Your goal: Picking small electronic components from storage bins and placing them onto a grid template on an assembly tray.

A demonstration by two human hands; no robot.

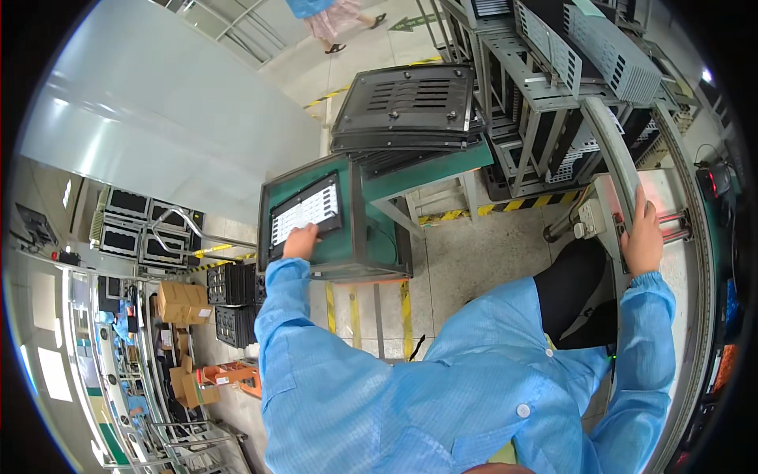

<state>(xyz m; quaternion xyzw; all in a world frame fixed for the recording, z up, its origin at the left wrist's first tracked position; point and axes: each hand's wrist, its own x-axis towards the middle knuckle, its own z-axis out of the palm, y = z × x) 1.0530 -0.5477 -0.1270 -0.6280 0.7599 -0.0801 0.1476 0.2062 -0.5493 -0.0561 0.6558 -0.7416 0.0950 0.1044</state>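
My left hand (301, 241) is closed on the near edge of a flat black-framed panel (338, 207) with a white slotted face. The panel lies tilted on the green top of a grey-edged cart (359, 229), left of centre. On the right, my right hand (643, 243) rests on a long grey metal rail (616, 154) with its fingers stretched along it, holding nothing. Beyond the cart, a stack of black slotted panels (407, 99) sits on a green-topped table (430, 172).
A metal rack (545, 103) with grey perforated plates stands at the upper right. A large pale sheet (174, 103) fills the upper left. Black crates (234, 324) and cardboard boxes (183, 302) are at the left. Another person (324, 16) walks at the far side.
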